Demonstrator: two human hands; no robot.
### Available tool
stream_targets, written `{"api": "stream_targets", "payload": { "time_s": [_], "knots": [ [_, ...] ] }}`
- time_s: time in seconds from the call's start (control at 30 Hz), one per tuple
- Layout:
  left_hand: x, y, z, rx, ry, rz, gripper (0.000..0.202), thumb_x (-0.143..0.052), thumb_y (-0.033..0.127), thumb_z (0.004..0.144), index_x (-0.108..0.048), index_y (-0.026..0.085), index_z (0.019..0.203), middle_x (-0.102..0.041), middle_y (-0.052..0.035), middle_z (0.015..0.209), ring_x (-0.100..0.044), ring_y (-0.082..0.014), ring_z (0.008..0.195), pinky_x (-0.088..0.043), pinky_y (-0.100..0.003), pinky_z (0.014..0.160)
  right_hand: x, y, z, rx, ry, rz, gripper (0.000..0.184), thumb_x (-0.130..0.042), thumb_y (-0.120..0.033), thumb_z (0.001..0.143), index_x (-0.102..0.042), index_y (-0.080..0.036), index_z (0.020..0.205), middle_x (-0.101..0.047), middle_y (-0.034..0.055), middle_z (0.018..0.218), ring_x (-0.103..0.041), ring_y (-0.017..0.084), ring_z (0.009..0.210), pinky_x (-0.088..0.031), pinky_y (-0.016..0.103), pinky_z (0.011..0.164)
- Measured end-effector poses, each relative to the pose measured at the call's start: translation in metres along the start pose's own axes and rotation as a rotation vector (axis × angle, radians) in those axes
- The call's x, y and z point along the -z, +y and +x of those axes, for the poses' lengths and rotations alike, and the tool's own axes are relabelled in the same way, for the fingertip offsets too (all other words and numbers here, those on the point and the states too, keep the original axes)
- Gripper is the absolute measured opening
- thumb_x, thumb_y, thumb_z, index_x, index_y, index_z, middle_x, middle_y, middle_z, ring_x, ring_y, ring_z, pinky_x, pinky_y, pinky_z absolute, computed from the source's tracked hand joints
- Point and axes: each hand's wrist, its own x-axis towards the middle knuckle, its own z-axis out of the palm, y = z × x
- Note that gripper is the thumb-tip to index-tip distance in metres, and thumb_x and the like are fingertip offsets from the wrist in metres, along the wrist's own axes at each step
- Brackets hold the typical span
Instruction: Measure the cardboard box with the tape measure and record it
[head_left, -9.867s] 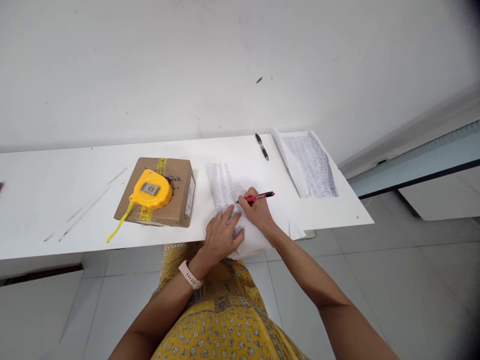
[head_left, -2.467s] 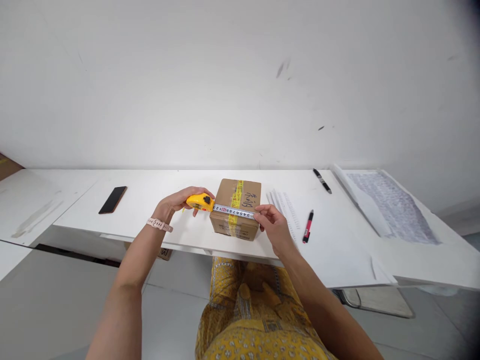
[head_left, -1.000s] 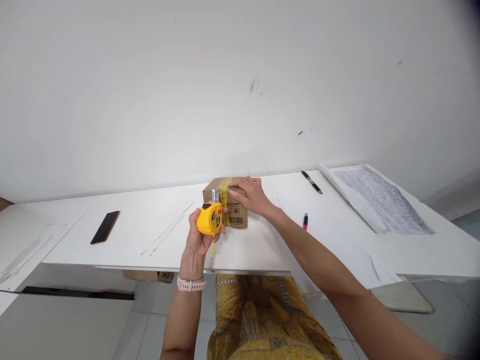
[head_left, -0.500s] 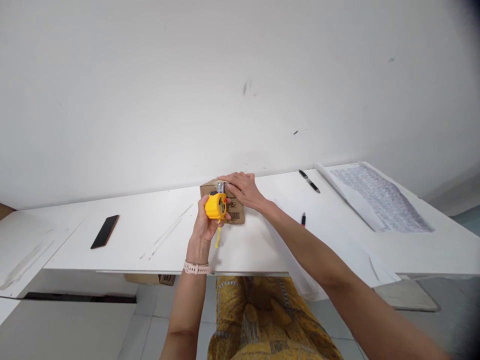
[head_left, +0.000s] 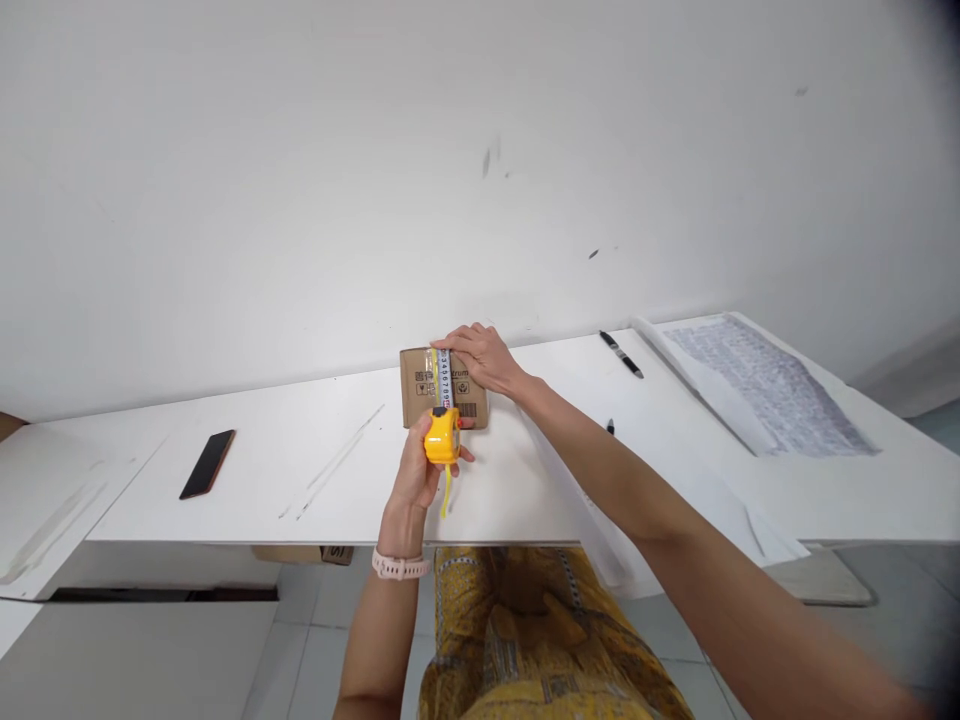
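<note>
My left hand (head_left: 417,468) is wrapped round a yellow tape measure (head_left: 441,437) at the near edge of a small brown cardboard box (head_left: 414,388). Its blade (head_left: 445,376) is pulled out and lies across the printed top of the box, numbers facing up. A yellow strap hangs from the case. At the box's far edge, my right hand (head_left: 484,356) pinches the blade's end with thumb and fingers; the very tip is covered by them. The box rests on the white table against the wall.
On the white table (head_left: 262,470), a black phone (head_left: 208,464) lies at left. To the right are a black pen (head_left: 621,354), a second pen (head_left: 610,427) partly behind my forearm, loose white paper (head_left: 675,480) and a handwritten sheet (head_left: 772,390). Another cardboard box (head_left: 300,554) shows below the table edge.
My left hand has drawn the tape measure case toward me, so a longer stretch of blade now lies over the box. My right hand stays at the far edge.
</note>
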Motion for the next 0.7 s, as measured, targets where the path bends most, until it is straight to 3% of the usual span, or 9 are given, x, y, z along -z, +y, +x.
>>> {"api": "stream_targets", "payload": {
  "time_s": [0.23,0.7],
  "knots": [
    [0.018,-0.032,-0.019,-0.015,0.027,-0.001,0.062,-0.077,0.057,0.073,-0.054,0.020,0.117,-0.074,-0.0083,0.094,-0.070,-0.0190,0.054,-0.044,-0.021,0.033,-0.003,0.003,0.000,-0.001,0.012,0.027,0.049,-0.031,-0.020,0.104,-0.066,-0.038,0.133,-0.069,0.0043,0.116,-0.053,0.025,0.097,-0.036,0.042,0.091],
    [0.031,-0.047,-0.018,-0.056,0.006,0.124,0.061,-0.072,0.060,0.077,-0.051,0.019,0.117,-0.072,-0.0083,0.097,-0.070,-0.0180,0.056,-0.048,-0.021,0.036,-0.004,0.001,-0.004,0.008,0.039,0.020,0.050,-0.031,-0.018,0.104,-0.065,-0.037,0.134,-0.069,0.0053,0.110,-0.053,0.023,0.094,-0.037,0.040,0.088]
  ]
}}
